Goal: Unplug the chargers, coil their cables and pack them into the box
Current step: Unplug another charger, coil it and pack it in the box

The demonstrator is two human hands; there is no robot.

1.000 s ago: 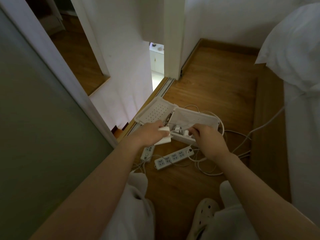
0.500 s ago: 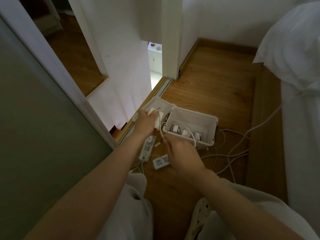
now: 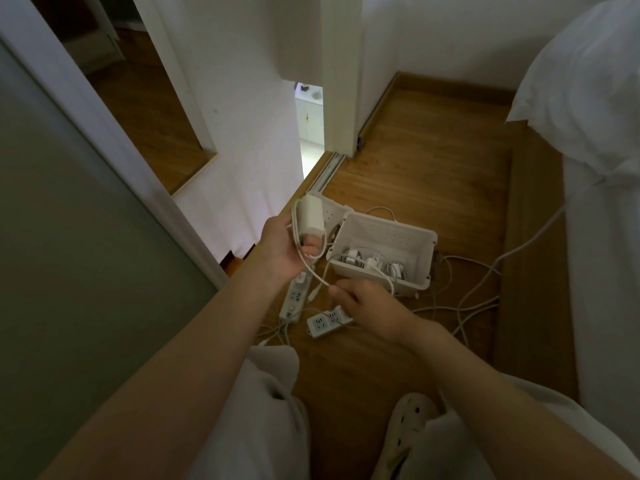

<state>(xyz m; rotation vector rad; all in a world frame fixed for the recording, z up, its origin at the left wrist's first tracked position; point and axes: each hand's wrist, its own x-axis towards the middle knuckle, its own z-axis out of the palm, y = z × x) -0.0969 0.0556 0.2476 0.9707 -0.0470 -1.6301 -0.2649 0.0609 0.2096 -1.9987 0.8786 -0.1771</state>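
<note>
A person's L hand (image 3: 285, 252) grips a white charger (image 3: 311, 216) raised above the wood floor (image 3: 433, 150). The fingers are curled round its lower end, one fingertip showing at the front just under the brick. The charger's cable (image 3: 320, 278) loops past the L palm and drops to the R hand (image 3: 367, 306). There, thumb and forefinger pinch it near the free end, and the plug tip hangs just beyond the pinch. The other R fingers are loosely bent; how tightly, can't tell, as the back of the hand faces the camera. The white box (image 3: 388, 225) sits open on the floor just right of the L hand, w/ several packed chargers (image 3: 370, 263) and their coiled leads lying along its near wall. A perforated lid (image 3: 332, 213) lies just beside the box's left end, partly hidden behind the held charger. Two power strips are on the floor below the hands: one strip (image 3: 294, 301) runs lengthwise under the L wrist, and a second strip (image 3: 325, 322) is partly covered by the R hand. Loose white leads (image 3: 467, 301) trail to the right of the box toward a white-covered bed (image 3: 588, 98). A frosted sliding panel (image 3: 69, 254) fills the left side. The person's pale trouser knees and a perforated clog (image 3: 408, 420) occupy the foreground.
</note>
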